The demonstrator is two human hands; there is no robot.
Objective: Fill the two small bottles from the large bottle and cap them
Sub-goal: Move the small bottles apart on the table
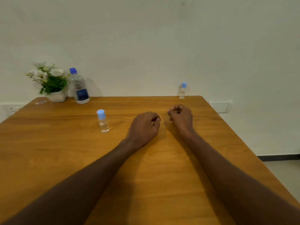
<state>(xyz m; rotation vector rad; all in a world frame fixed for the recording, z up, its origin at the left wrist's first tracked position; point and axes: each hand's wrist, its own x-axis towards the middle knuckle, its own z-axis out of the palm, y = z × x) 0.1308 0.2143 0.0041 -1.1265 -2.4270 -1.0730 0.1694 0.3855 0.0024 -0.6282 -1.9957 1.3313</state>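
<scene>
Both hands rest mid-table, left hand (144,127) and right hand (181,117) with fingers curled, holding nothing. One capped small bottle (103,120) stands just left of the left hand; the other bottle (182,90) stands at the table's (65,159) far edge beyond the right hand. The large bottle (79,86) stands capped at the far left corner beside a flower pot (57,95).

Wooden table (48,143) against pale wall (146,38); floor (282,172) possibly tiled.

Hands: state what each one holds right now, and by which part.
Nothing is held. The left hand and right hand rest on the wooden table with fingers curled, apart from all three capped bottles.
</scene>
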